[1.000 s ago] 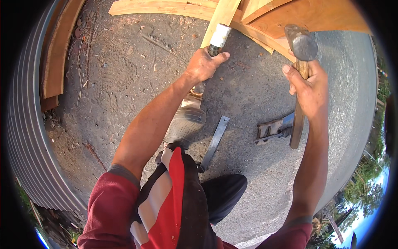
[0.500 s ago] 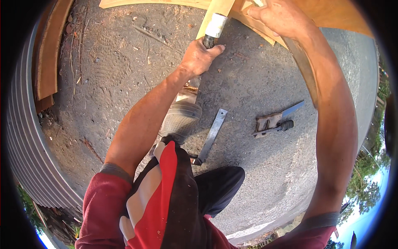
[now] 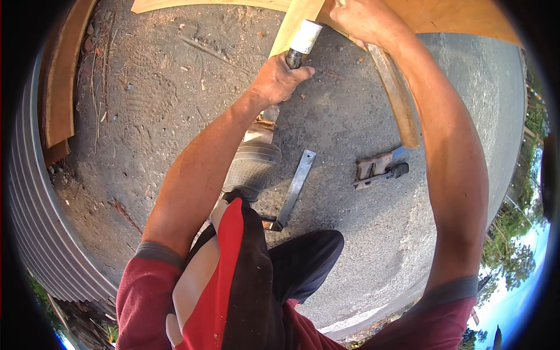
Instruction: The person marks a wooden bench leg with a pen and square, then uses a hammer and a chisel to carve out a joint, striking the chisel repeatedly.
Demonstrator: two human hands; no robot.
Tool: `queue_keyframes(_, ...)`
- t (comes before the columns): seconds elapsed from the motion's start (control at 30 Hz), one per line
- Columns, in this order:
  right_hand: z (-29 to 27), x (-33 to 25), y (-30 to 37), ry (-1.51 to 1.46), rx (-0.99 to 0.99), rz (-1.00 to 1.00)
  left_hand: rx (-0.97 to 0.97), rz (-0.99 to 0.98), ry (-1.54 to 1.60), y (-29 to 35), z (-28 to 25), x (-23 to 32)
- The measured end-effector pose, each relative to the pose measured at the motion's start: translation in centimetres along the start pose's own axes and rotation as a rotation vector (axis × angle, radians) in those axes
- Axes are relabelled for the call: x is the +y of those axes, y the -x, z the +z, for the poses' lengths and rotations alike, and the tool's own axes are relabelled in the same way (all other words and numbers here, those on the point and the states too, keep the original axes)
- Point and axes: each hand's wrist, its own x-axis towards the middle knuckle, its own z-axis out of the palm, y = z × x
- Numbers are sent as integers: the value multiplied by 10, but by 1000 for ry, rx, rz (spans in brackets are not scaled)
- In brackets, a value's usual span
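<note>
My left hand (image 3: 276, 80) is closed round the dark grip of what looks like a chisel (image 3: 305, 36) with a white butt end. It holds the tool over a pale timber strip (image 3: 291, 32); the working end is hidden. At the upper right, my right hand (image 3: 364, 23) is closed on a worn wooden stick (image 3: 396, 96), whose free end slants down toward my forearm. Whatever lies under the right hand's fingers is partly out of sight. My foot, in a grey perforated shoe (image 3: 252, 166), stands on the near end of the timber strip.
A metal try square (image 3: 297, 181) lies on the ground beside my foot. A handsaw (image 3: 376, 168) with a worn handle lies farther right. Curved wooden boards (image 3: 461, 20) span the top edge. More boards (image 3: 61, 93) and corrugated metal sheeting (image 3: 44, 198) stand at left.
My right hand has moved up and slightly left, and the wooden stick has swung away from the forearm, its end now over the saw blade. My left hand stays nearly still.
</note>
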Motion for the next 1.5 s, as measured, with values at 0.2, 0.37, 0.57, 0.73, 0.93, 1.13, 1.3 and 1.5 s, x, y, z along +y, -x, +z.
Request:
queue_keyframes(0.2,-1,28,18,250,234,-258,-8,2,54,18,-2,10)
queue_keyframes(0.37,0,29,57,-527,150,169,-73,-64,19,23,-5,6)
queue_keyframes(0.57,-20,18,43,-251,360,-19,263,-55,-165,7,4,4)
queue_keyframes(0.73,-37,22,-24,398,405,-470,153,-18,-279,2,0,15)
queue_keyframes(0.93,-37,0,2,339,-122,-194,207,67,-435,-3,-2,-3)
queue_keyframes(1.13,-12,5,6,264,37,-167,156,-29,-373,3,1,-7)
queue_keyframes(1.3,-25,7,14,441,-206,-214,272,130,-440,-5,3,-16)
queue_keyframes(1.5,-2,16,19,253,-57,-180,196,34,-366,4,1,-2)
